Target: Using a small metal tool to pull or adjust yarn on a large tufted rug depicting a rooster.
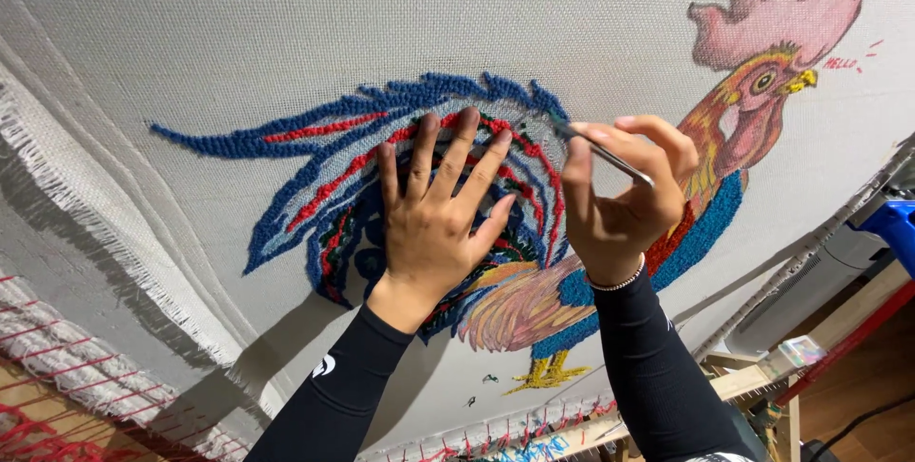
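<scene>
A pale woven cloth [286,23] is stretched on a wooden frame and carries a tufted rooster [724,128] in blue, red, green and orange yarn, with a pink comb at the upper right. My left hand [438,214] lies flat with fingers spread on the rooster's blue and red tail feathers [315,152]. My right hand [620,195] pinches a thin metal tool [600,149], its tip touching the yarn at the top of the tail. Both arms wear black sleeves, and a beaded bracelet [618,283] circles the right wrist.
The cloth's frayed edge [86,214] runs down the left side. Red strings [38,424] show at the lower left. The wooden frame bar [734,384] runs along the lower right, with a blue object [891,224] and a wooden floor [858,395] beyond it.
</scene>
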